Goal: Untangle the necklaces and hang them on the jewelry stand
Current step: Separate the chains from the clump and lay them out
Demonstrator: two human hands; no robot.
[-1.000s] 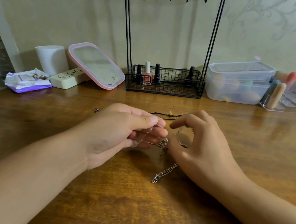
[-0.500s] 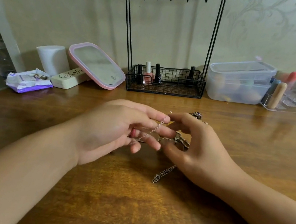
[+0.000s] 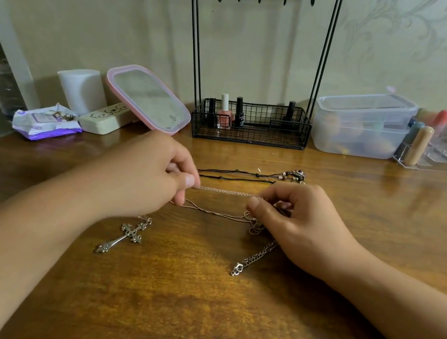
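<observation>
On the table, mid-frame: both hands are low over the wood (image 3: 194, 311), working the chains.
Left hand (image 3: 139, 176): fingers curled, pinching one end of a pale chain (image 3: 224, 191) between thumb and fingertip.
Right hand (image 3: 295, 224): also curled, thumb and fingers pinching the other end of that chain, right at the knot.
Pale chain: pulled straight and level between the two hands, lifted a bit off the table.
Thin strand (image 3: 210, 211): runs just below the pale chain, sagging from the left hand over to the knot.
Knot (image 3: 255, 225): small tangle of loops by the right thumb, partly hidden, can't tell how many chains are in it.
Link chain (image 3: 255, 258): trails out from under the right hand toward me, clasp end lying flat.
Cross pendant (image 3: 125, 234): silver, flat on the table just below the left wrist.
Cord necklace (image 3: 245, 174): black, beaded at the right end, lying behind the hands, apart from the tangle.
Stand (image 3: 251, 115): black wire, at the back against the wall, hooks on top bare, nail polish bottles (image 3: 225, 111) in its basket.
Left of stand: pink-rimmed mirror (image 3: 148, 99), white cylinder (image 3: 81, 88), purple packet (image 3: 45, 125).
Right of stand: clear tubs (image 3: 361, 123) and an acrylic organizer (image 3: 435, 156).
</observation>
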